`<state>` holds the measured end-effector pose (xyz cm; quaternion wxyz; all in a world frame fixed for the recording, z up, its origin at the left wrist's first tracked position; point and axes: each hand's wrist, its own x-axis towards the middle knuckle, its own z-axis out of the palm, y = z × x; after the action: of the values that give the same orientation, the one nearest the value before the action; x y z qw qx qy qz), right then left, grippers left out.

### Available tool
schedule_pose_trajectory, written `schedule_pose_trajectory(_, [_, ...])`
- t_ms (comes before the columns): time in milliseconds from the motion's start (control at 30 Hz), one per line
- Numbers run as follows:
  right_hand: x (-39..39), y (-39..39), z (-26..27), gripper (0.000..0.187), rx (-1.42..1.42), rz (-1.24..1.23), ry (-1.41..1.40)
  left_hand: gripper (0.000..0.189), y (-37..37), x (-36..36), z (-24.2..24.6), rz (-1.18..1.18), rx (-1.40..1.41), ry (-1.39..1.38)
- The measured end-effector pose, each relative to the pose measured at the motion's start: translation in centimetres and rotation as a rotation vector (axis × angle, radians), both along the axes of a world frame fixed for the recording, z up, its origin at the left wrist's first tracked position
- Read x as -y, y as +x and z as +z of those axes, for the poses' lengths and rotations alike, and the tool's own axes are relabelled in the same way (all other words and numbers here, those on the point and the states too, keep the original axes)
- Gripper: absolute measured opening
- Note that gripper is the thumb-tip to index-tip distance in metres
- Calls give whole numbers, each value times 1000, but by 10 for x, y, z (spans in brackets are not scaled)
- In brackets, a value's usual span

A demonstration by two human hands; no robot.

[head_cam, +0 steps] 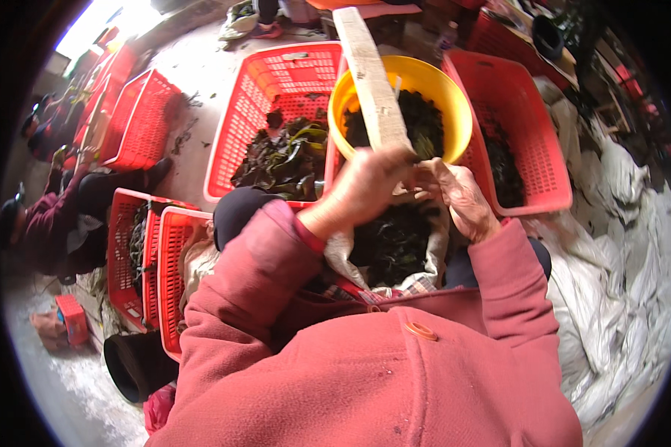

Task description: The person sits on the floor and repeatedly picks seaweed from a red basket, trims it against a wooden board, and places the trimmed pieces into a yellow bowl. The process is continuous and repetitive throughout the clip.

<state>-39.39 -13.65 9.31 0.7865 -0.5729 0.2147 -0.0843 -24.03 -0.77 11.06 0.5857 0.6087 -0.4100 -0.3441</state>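
My left hand (363,181), blurred, is at the near end of a pale wooden board (372,78). Its fingers are curled, and the blur hides whether they hold anything. Beside it is my right hand (464,195), with bent fingers meeting the left ones; what lies between the fingertips is too small to tell. The board slants over a yellow plastic bucket (461,114) containing dark leafy seaweed (425,120). Below my hands, an open woven sack (437,246) between my knees contains dark, shredded-looking seaweed (394,240).
A red plastic crate (237,112) with brown-green fronds (291,151) stands left of the bucket; another red crate (542,162) stands right. More crates (170,268) are at my left. White sacks (609,290) lie at right. Another person (50,223) sits at far left.
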Motion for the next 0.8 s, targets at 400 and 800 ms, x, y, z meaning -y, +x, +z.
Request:
schedule_pose_trajectory(400, [20, 25, 4, 23, 352, -266, 263, 15, 128, -9, -54, 79, 905, 307])
schedule_pose_trajectory(800, [38, 39, 8, 23, 179, -347, 246, 21, 252, -20, -156, -243, 833, 891])
